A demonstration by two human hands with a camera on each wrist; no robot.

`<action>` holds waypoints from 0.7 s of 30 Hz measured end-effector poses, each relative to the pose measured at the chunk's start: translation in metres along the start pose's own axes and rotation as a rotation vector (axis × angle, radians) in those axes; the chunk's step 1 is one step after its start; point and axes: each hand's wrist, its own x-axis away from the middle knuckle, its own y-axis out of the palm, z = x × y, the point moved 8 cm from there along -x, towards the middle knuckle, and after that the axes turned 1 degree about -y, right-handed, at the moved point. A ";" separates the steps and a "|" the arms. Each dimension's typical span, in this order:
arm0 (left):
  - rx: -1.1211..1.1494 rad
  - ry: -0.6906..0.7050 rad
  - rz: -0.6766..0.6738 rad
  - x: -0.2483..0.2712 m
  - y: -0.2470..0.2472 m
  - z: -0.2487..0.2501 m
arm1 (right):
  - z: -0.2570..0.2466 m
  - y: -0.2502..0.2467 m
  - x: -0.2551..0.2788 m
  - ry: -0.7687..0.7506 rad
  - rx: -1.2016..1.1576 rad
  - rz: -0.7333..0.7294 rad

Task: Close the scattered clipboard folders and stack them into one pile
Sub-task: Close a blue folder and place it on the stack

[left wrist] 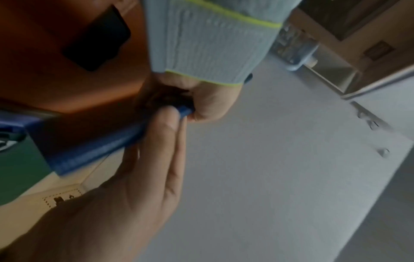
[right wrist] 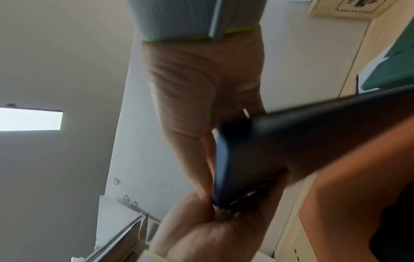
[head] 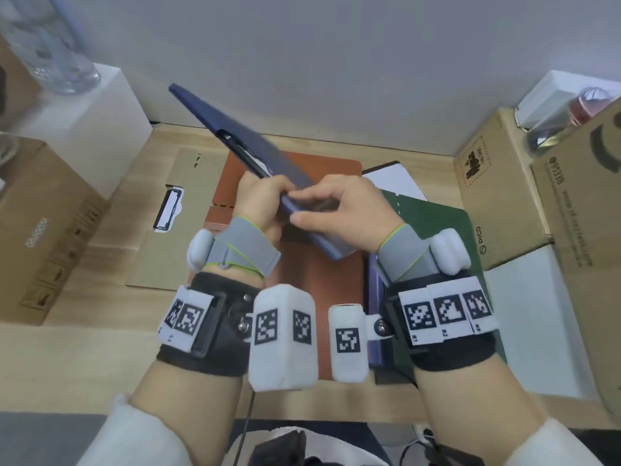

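Head view: both hands (left [head: 260,200], right [head: 349,210]) grip the tilted blue folder [head: 235,142] above the table.

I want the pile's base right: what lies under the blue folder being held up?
Under the blue folder, gripped by the left hand and right hand, lies the brown folder on the table. What sits beneath the brown folder is covered.

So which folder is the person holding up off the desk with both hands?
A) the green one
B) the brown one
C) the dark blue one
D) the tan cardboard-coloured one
C: the dark blue folder is lifted and tilted, gripped by the left hand and the right hand, while the brown folder, green folder and tan folder lie on the desk.
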 end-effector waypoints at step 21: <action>-0.368 -0.364 -0.388 0.034 0.089 -0.181 | 0.189 0.010 0.108 0.653 -0.136 -0.100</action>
